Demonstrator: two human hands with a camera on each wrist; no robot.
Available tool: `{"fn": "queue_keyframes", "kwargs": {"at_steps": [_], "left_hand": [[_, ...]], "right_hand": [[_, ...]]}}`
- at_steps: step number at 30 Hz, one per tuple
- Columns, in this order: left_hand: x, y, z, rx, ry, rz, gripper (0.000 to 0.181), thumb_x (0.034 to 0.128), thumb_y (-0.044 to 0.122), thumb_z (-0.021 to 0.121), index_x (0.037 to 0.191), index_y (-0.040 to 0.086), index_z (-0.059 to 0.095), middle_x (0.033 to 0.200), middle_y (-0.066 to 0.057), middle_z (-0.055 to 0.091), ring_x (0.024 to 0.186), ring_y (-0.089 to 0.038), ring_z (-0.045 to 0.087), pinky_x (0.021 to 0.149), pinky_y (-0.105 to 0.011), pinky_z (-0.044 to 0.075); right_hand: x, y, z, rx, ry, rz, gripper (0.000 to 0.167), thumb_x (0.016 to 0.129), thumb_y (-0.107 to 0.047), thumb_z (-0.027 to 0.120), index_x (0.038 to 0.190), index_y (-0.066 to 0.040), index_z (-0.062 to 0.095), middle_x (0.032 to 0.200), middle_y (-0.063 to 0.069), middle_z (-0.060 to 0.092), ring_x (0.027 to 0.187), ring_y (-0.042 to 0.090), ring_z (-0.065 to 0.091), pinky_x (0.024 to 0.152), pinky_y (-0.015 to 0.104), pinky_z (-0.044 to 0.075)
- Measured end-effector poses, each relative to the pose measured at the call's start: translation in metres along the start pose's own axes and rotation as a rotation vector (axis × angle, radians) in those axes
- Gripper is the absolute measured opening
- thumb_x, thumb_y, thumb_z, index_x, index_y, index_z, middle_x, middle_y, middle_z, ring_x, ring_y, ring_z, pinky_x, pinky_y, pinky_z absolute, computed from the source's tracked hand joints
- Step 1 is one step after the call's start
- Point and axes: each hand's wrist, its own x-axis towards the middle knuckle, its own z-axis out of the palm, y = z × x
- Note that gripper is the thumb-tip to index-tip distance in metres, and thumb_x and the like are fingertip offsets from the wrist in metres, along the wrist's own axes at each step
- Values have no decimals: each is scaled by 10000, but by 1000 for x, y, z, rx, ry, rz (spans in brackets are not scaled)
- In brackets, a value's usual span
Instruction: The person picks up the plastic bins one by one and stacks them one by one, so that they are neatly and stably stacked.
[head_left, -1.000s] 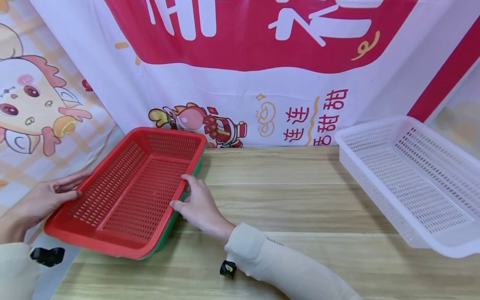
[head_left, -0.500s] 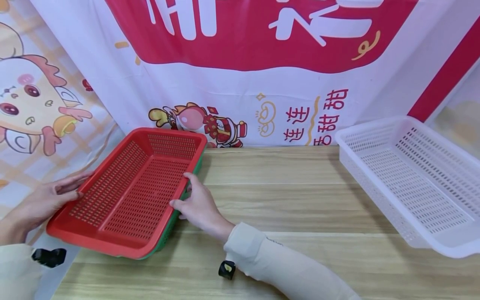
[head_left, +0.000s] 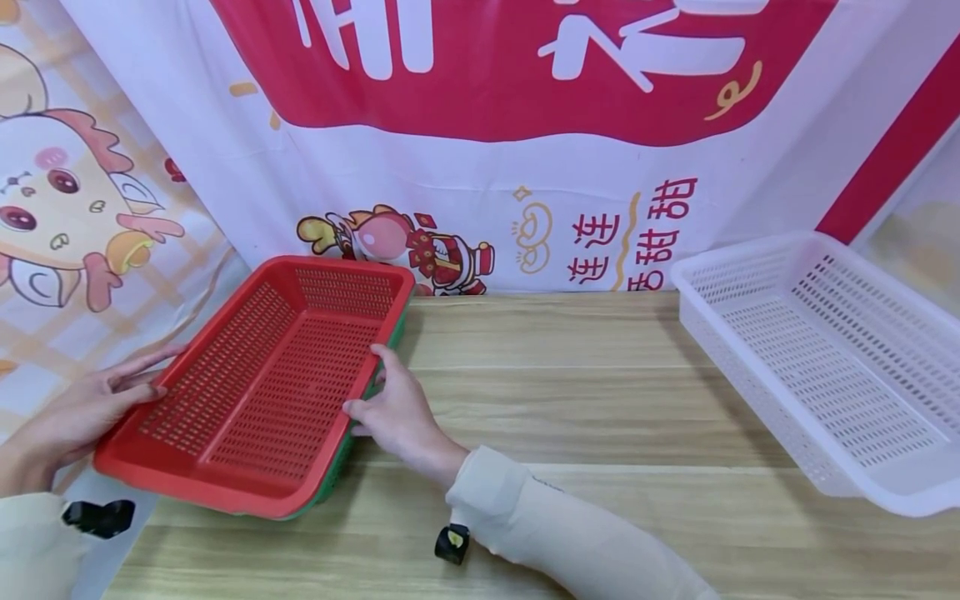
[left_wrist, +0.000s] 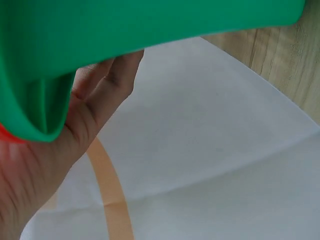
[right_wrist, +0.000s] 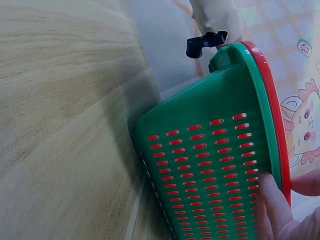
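A person in pale sleeves (head_left: 573, 529) steadies a red basket (head_left: 296, 387) between two hands, the long, perforated tub sitting nested inside a green basket (right_wrist: 200, 106) whose wall and rim show just beneath the red one. The left hand (head_left: 82, 415) grips the near-left side — thumb over the red rim, fingers reaching outside and partly hidden behind the green plastic in the left wrist view. The right hand (head_left: 403, 417) pinches the opposite long side, thumb and forefinger on the red rim, with fingertips against the green wall in the right wrist view. Whether the pair's base sits flush on the wooden table (head_left: 540, 400) under the hands cannot be told. Well to the right of the right hand stands a white basket (head_left: 825, 383), also perforated, its outer end cut off by the frame. Beyond both hands hangs a red-and-white banner (head_left: 480, 96) with lettering and a small cartoon figure; beside the left hand, a checked cloth (head_left: 75, 200) carries a larger one. A black device (head_left: 452, 543) is at each wrist.
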Motion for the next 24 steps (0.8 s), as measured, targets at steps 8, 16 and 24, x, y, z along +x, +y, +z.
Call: {"fn": "queue_keyframes", "kwargs": {"at_steps": [8, 16, 24], "left_hand": [[-3, 4, 9, 5, -13, 8, 708, 1136, 254, 485, 1695, 345, 61, 1042, 385, 674, 918, -160, 803, 792, -393, 680], [-7, 4, 22, 34, -67, 173, 654, 1124, 157, 502, 1692, 327, 226, 1140, 267, 753, 923, -181, 811, 748, -368, 682], [-10, 19, 46, 80, -48, 208, 645, 1111, 192, 546, 1686, 135, 260, 1160, 258, 753, 956, -116, 797, 728, -399, 683]], "right_hand": [[-4, -2, -15, 23, -24, 15, 859, 946, 104, 673, 1659, -215, 315, 1279, 102, 504, 852, 171, 693, 735, 314, 675], [-11, -5, -40, -13, -43, 22, 841, 962, 73, 655, 1668, -196, 287, 1312, 141, 495, 857, 197, 709, 723, 348, 679], [-15, -12, -71, -27, -8, 32, 847, 934, 94, 655, 1656, -185, 310, 1338, 184, 485, 840, 227, 715, 718, 389, 682]]}}
